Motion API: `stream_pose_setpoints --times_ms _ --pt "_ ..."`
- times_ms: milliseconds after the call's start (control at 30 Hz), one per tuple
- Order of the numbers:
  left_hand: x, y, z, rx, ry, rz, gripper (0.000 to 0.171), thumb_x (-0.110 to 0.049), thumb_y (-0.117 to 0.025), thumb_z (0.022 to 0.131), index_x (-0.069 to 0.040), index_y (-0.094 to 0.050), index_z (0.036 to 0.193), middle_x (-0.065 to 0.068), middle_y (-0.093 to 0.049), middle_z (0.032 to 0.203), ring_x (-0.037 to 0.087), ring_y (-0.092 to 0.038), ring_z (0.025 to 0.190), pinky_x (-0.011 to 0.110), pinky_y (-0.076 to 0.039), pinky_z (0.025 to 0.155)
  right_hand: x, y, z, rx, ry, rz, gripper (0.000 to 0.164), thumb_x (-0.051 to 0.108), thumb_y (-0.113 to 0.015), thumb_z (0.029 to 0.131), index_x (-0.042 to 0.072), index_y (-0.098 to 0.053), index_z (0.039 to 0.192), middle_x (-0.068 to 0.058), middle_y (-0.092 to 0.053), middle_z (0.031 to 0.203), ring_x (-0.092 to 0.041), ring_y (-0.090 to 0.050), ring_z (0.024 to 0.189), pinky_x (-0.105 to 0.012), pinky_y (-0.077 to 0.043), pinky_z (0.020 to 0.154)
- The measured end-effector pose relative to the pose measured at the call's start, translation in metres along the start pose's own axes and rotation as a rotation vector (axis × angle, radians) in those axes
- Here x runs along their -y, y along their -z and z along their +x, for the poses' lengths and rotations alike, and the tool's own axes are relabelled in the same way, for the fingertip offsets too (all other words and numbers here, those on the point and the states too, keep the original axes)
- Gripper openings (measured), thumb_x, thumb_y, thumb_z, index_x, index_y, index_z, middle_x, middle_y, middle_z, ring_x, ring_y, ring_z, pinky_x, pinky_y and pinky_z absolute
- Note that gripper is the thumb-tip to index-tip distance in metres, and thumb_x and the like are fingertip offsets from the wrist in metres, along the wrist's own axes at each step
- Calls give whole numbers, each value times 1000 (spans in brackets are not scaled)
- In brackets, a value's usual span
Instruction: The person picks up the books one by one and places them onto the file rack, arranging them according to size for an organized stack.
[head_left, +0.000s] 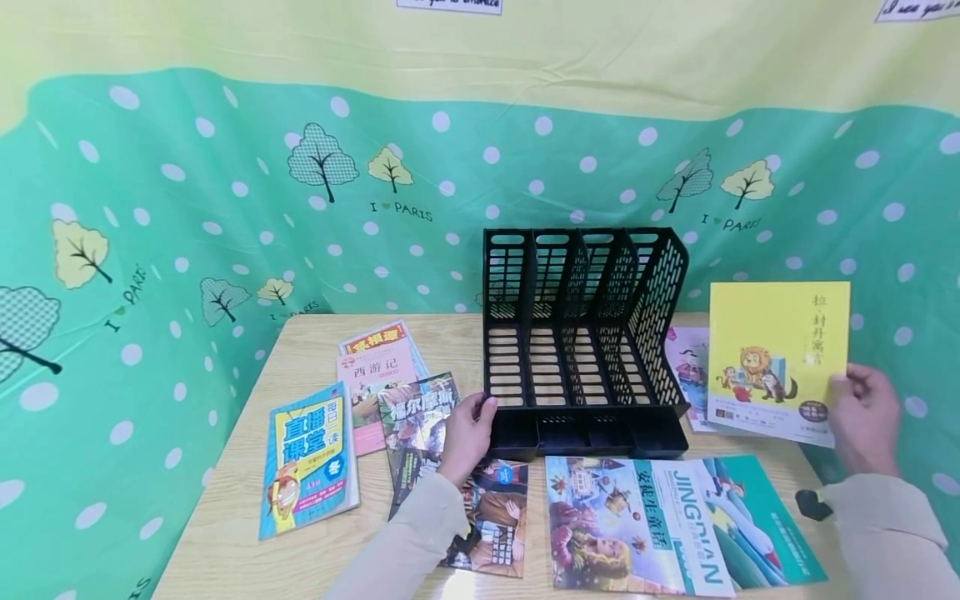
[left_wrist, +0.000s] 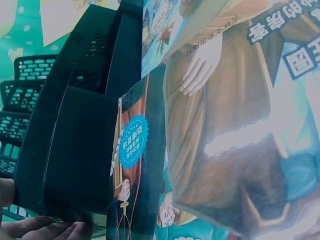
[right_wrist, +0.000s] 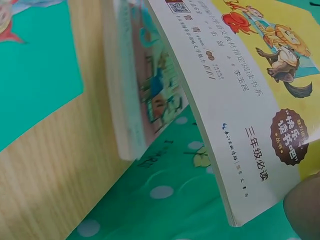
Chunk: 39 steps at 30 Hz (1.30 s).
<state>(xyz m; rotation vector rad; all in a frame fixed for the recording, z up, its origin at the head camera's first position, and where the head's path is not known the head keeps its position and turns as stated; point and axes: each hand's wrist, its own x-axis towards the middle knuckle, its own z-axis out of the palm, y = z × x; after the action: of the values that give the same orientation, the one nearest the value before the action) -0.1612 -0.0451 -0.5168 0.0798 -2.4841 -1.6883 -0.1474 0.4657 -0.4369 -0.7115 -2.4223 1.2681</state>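
My right hand pinches the right edge of a yellow book with a lion on its cover and holds it up. In the right wrist view the book's white lower part shows, with the thumb on its front. A pink book lies partly behind it on the table. My left hand grips the front left corner of a black file rack, thumb and fingers either side of it. In the left wrist view the rack's dark side panel fills the left part.
Left of the rack lie a blue book, a pink book and dark-covered books. In front of it are a fairy-tale book and a green book. A patterned cloth hangs behind the wooden table.
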Motion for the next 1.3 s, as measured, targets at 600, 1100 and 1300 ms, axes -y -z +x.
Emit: stream_pose_setpoints --times_ms 600,1100,1300 --pt "-1 0 -2 36 32 9 46 -33 -55 97 6 -59 122 18 -67 111 29 -64 102 43 -52 89 53 -6 -13 -132 63 242 19 15 -49 99 23 -56 114 6 -53 92 -5 -51 77 -9 -42 56" --pt "0 3 1 49 35 12 44 -32 -56 97 5 -60 122 17 -67 109 27 -64 101 41 -52 89 97 -28 -46 -105 184 353 16 9 -54 96 13 -61 110 2 -57 87 -10 -51 75 -10 -43 55" --pt "-3 5 2 72 54 -6 44 -31 -56 97 5 -59 123 17 -67 111 27 -63 103 41 -51 90 104 -39 -61 -48 211 295 19 13 -53 98 13 -58 116 1 -55 92 -11 -51 80 -10 -45 59"
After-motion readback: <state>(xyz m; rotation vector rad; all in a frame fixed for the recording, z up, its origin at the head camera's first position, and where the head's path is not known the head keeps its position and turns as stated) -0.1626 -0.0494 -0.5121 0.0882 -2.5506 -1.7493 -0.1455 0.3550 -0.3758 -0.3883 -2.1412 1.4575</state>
